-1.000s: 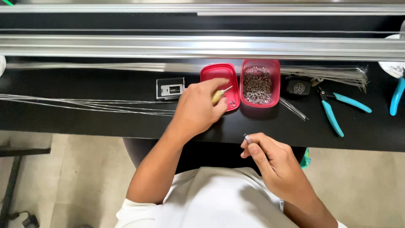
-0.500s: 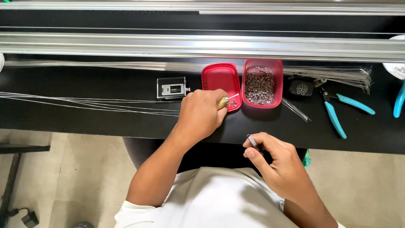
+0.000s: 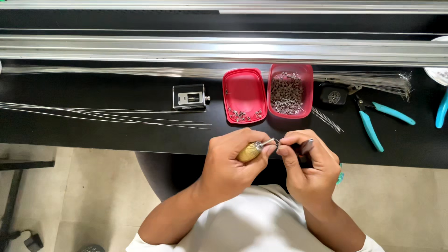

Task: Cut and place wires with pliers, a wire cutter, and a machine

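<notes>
Both hands meet just off the near edge of the black bench (image 3: 93, 133), over the person's lap. The left hand (image 3: 231, 161) is closed around a small tool with a yellowish wooden handle (image 3: 248, 151); its metal tip (image 3: 269, 141) pokes out to the right. The right hand (image 3: 305, 163) sits tight against it, thumb and forefinger pinched on a tiny metal piece (image 3: 277, 141) right at that tip, and a dark slim tool (image 3: 306, 146) is tucked in the same hand. What exactly the pinched piece is, too small to tell. The two hands touch at the fingertips.

Up on the bench, straight ahead of the hands, a red lid (image 3: 243, 93) lies flat with a few small metal bits scattered at its near end. Just right of it, touching, a red tub (image 3: 305, 74) holds a heap of the same bits. Left of the lid sits a small black-and-silver box (image 3: 189, 97). Thin wires (image 3: 107, 114) fan out to the left across the bench, and another bundle (image 3: 364, 79) runs along behind the tub. To the right: a dark round thing (image 3: 332, 95), then teal-handled cutters (image 3: 373, 121), with another teal handle (image 3: 441, 109) at the frame edge. Aluminium rails (image 3: 224, 49) run along the back.
</notes>
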